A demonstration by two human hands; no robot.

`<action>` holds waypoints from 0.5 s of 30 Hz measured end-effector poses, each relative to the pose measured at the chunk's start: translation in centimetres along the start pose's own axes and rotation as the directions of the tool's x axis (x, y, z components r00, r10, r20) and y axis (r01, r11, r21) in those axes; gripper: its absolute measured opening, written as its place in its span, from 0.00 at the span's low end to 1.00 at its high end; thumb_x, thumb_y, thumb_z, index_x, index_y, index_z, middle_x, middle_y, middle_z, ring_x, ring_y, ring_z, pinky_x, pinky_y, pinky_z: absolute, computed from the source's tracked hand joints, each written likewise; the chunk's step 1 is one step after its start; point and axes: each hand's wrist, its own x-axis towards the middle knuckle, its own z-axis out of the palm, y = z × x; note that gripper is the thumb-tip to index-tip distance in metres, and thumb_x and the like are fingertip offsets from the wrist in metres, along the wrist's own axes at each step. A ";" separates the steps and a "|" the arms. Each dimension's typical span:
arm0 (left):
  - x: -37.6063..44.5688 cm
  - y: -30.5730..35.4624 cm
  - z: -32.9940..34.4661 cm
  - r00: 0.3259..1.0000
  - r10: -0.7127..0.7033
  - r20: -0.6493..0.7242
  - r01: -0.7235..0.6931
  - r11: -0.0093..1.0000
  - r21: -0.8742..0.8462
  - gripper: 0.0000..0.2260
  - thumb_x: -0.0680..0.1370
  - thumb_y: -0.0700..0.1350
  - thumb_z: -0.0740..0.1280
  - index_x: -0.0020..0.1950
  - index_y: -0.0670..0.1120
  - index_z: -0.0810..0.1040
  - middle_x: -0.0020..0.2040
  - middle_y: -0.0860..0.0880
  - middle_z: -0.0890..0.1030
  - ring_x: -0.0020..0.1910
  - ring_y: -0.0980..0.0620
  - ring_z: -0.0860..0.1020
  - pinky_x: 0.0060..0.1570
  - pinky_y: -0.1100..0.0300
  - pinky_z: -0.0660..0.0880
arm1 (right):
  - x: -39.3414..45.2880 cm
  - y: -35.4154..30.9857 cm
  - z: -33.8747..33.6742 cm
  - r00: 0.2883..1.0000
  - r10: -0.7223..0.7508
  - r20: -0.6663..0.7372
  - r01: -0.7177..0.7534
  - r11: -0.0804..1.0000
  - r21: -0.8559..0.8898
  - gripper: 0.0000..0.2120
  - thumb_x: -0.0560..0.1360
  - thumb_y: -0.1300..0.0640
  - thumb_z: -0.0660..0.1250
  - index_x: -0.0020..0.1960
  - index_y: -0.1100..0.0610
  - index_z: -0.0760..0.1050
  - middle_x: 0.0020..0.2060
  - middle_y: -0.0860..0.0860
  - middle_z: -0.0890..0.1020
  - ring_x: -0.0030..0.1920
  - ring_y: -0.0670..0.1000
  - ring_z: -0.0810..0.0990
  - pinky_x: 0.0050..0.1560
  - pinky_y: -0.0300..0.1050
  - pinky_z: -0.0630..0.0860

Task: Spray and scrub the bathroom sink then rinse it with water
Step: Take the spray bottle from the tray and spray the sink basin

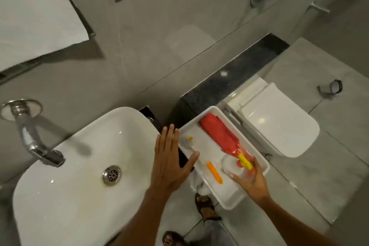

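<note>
A white sink [65, 175] fills the lower left, with a chrome drain [112, 175] in its basin and a chrome tap [34, 138] over its far rim. To its right stands a white tray [257, 158] holding a clear spray bottle [232, 166] with a yellow and red trigger, a folded red cloth [218, 134], and a brush [214, 172] with an orange handle. My right hand [250, 181] is wrapped around the spray bottle inside the tray. My left hand [169, 160] hovers flat, fingers spread, over the gap between sink and tray.
A white toilet [277, 124] with its lid down stands right of the tray, in front of a dark stone ledge [235, 78]. A mirror [36, 16] hangs at the upper left. Sandalled feet [205, 205] show on the grey tiled floor below.
</note>
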 end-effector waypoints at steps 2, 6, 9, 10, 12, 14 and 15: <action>-0.1 -0.2 0.7 1.000 0.001 -0.021 0.000 0.999 0.054 0.44 0.82 0.74 0.54 0.89 0.46 0.53 0.90 0.48 0.49 0.90 0.48 0.44 0.88 0.44 0.44 | 0.7 1.0 1.5 0.999 -0.008 0.043 0.002 0.989 0.148 0.55 0.56 0.40 0.87 0.77 0.52 0.68 0.68 0.53 0.80 0.70 0.59 0.79 0.70 0.65 0.75; 0.1 -0.7 2.0 0.998 0.001 -0.058 0.005 0.995 0.102 0.42 0.84 0.72 0.54 0.89 0.46 0.51 0.90 0.48 0.47 0.89 0.48 0.43 0.87 0.51 0.37 | 1.9 1.3 3.7 0.997 0.061 -0.050 -0.061 0.998 0.007 0.50 0.60 0.29 0.79 0.71 0.59 0.74 0.60 0.54 0.83 0.63 0.58 0.82 0.63 0.54 0.79; 0.2 -1.1 2.2 0.997 0.011 -0.073 -0.002 0.992 0.122 0.41 0.85 0.70 0.55 0.89 0.46 0.53 0.90 0.48 0.48 0.90 0.48 0.44 0.86 0.54 0.36 | 3.5 0.8 4.4 0.986 0.139 -0.097 -0.138 0.990 0.017 0.42 0.66 0.30 0.77 0.67 0.59 0.79 0.56 0.51 0.83 0.59 0.55 0.83 0.62 0.49 0.79; 0.1 -1.1 2.3 0.998 0.009 -0.070 0.000 0.992 0.126 0.40 0.85 0.70 0.55 0.89 0.46 0.53 0.90 0.48 0.49 0.90 0.48 0.44 0.86 0.53 0.36 | 4.0 0.5 4.5 0.984 0.140 -0.110 -0.138 0.990 0.031 0.38 0.68 0.32 0.77 0.66 0.59 0.80 0.56 0.51 0.84 0.59 0.54 0.84 0.62 0.48 0.79; 0.1 -0.9 2.3 0.997 0.004 -0.073 0.005 0.992 0.126 0.40 0.85 0.69 0.54 0.89 0.45 0.55 0.90 0.47 0.51 0.90 0.48 0.45 0.87 0.52 0.38 | 4.7 -0.5 5.0 0.986 0.023 -0.167 -0.015 0.999 0.053 0.29 0.73 0.44 0.79 0.65 0.61 0.81 0.55 0.52 0.86 0.61 0.55 0.85 0.61 0.46 0.79; 0.2 -0.9 2.2 0.997 0.001 -0.079 0.010 0.991 0.133 0.39 0.85 0.69 0.53 0.88 0.45 0.57 0.90 0.46 0.53 0.90 0.47 0.46 0.87 0.51 0.39 | 5.2 -1.5 5.5 0.966 -0.113 -0.232 0.136 0.987 0.085 0.18 0.74 0.58 0.80 0.62 0.62 0.83 0.55 0.56 0.87 0.60 0.54 0.86 0.62 0.49 0.81; 0.2 -0.9 2.2 0.997 0.001 -0.082 0.011 0.991 0.137 0.39 0.85 0.69 0.53 0.88 0.44 0.58 0.90 0.46 0.54 0.90 0.47 0.47 0.87 0.51 0.39 | 5.1 -1.9 5.8 0.959 -0.139 -0.248 0.170 0.979 0.108 0.14 0.73 0.61 0.80 0.58 0.59 0.85 0.52 0.55 0.88 0.57 0.53 0.87 0.61 0.50 0.82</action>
